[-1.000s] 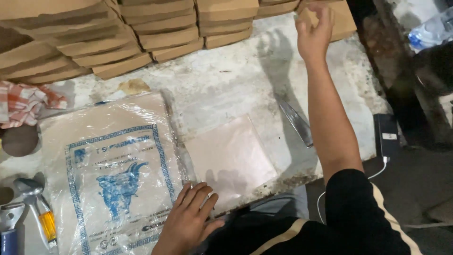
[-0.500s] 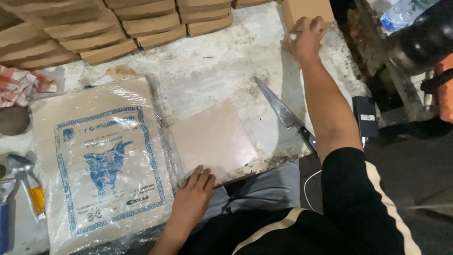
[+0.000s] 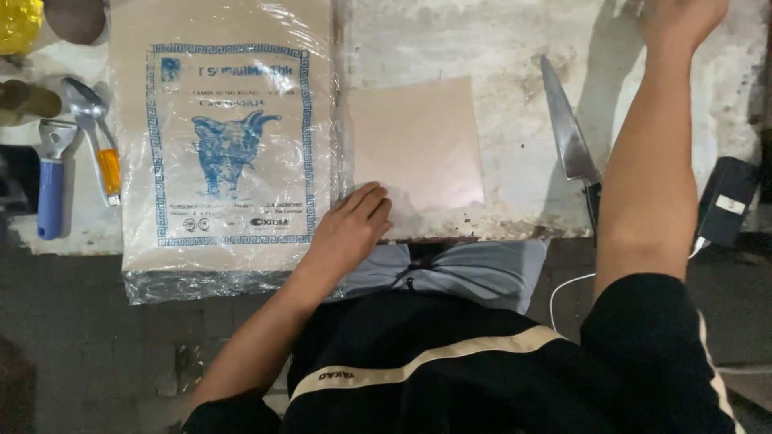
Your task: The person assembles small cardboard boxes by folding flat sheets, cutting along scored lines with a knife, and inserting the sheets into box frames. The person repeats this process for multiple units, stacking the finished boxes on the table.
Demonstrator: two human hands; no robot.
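Observation:
My left hand (image 3: pixel 350 227) lies flat, palm down, on the near left corner of a single brown sheet (image 3: pixel 418 145), right at the seam with a plastic-wrapped pack of brown paper (image 3: pixel 225 145) that has a blue animal print. It grips nothing. My right arm stretches across the worktop to the far right, and my right hand (image 3: pixel 682 18) is cut off by the top of the frame, so its fingers are hidden. A long knife (image 3: pixel 567 133) lies blade away from me, between the sheet and my right arm.
The stained whitish worktop (image 3: pixel 498 40) ends at a near edge over my lap. At the left lie a blue-handled scraper (image 3: pixel 50 189), an orange-handled spoon (image 3: pixel 98 145) and a yellow object (image 3: pixel 20 20). A black device (image 3: pixel 728 201) with a white cable (image 3: pixel 563 289) sits at the right.
The view has dropped toward me, so the brown stacks at the back are out of frame. My right hand stays stretched far right; my left hand stays on the sheet's corner.

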